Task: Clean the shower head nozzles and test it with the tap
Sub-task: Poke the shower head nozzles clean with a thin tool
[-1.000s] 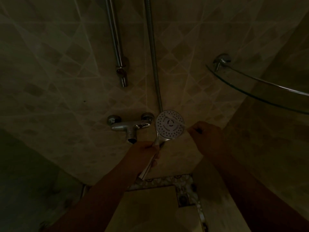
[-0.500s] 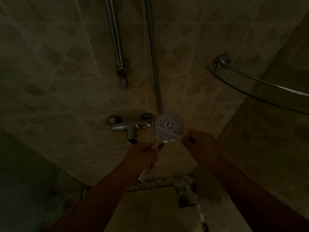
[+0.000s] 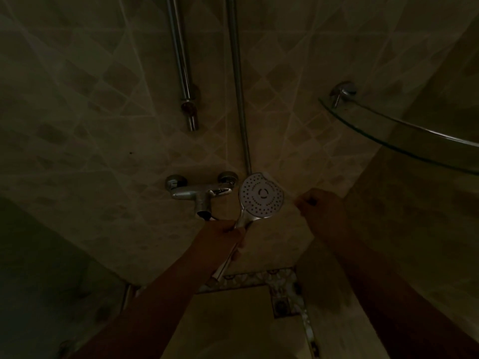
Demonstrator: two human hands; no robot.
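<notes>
Left hand (image 3: 225, 235) grips the handle of the round chrome shower head with its white nozzle face (image 3: 261, 196), handle running near-to-far. Right hand (image 3: 320, 209), fingers curled, contents indiscernible, sits just right of face; chrome wall tap (image 3: 201, 194) just left.

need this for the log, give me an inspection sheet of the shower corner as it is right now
surface: tiled wall, dim light, patterned floor border below.
job's things: shower head nozzle face toward camera; tap on wall, no water seen.
clutter: nothing seen.
grippers: left hand grips the shower head handle; right hand apart from the head, fingers curled, what it pinches cannot be told.
cables: shower hose hangs down the wall behind the head.
surroundings: slide rail, glass corner shelf, floor drain.
</notes>
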